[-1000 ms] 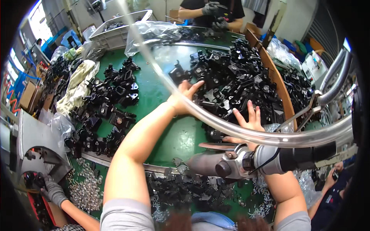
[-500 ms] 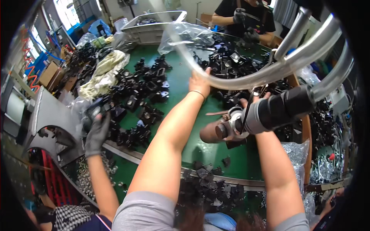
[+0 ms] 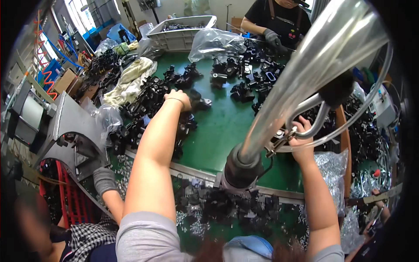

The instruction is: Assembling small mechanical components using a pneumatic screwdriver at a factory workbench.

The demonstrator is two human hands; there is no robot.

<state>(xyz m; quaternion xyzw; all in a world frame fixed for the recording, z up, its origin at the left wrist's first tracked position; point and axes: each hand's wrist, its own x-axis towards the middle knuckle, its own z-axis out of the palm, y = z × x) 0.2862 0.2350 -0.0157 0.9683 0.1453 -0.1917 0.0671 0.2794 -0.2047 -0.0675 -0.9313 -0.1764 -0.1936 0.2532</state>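
Observation:
My left hand (image 3: pixel 178 99) is at the right edge of the left heap of black metal parts (image 3: pixel 150 102), its fingers curled down. What is under the fingers is hidden; a motion-blurred black part (image 3: pixel 198 103) lies just right of it. My right hand (image 3: pixel 302 135) is at the right side of the table, beside the other heap of black parts (image 3: pixel 257 72), its fingers bent around a black part with a silver ring (image 3: pixel 279 133). A metal hook and hose partly cover that hand. Between my arms hangs a dark, round-bodied tool (image 3: pixel 241 168) on a thick clear hose (image 3: pixel 288 87).
Loose black pieces (image 3: pixel 227 203) and small screws (image 3: pixel 192 222) lie along the near strip. A grey bin (image 3: pixel 179 38), plastic bags (image 3: pixel 216 43) and a cloth (image 3: pixel 131 83) stand around the far side. Gloved co-workers sit across and at my left. A grey metal housing (image 3: pixel 72 131) stands left.
My left hand has moved left from the right heap to the left heap. The hanging tool has swung nearer and now hangs steeply. The left co-worker's gloved hand has drawn back toward the near side.

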